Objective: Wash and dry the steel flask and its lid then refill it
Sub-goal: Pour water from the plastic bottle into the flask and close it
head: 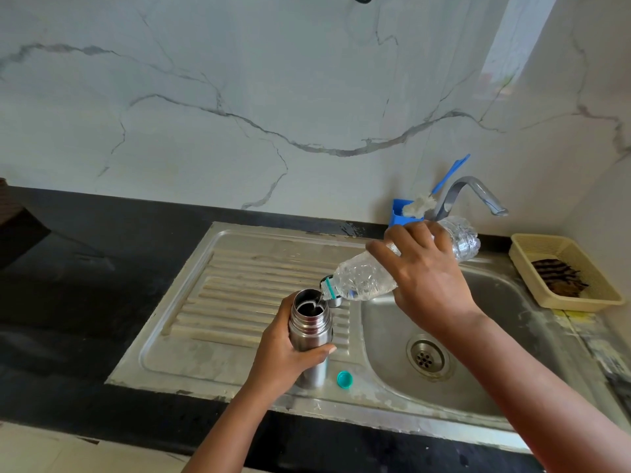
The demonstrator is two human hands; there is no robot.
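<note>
The steel flask [310,331] stands upright and uncapped on the sink's ribbed drainboard [239,291]. My left hand [285,353] grips its body. My right hand [423,271] holds a clear plastic water bottle [362,279] tilted mouth-down over the flask's opening, and a thin stream of water runs in. The flask's steel lid [334,301] lies on the drainboard just behind the flask, mostly hidden by the bottle's neck. The bottle's teal cap [345,379] lies on the drainboard right of the flask's base.
The sink basin [478,380] with its drain [426,357] lies to the right, below a steel tap [471,194]. A blue holder [399,213] with a bottle brush [421,203] stands behind. A beige basket [560,247] sits at far right. Black countertop [85,302] spreads left.
</note>
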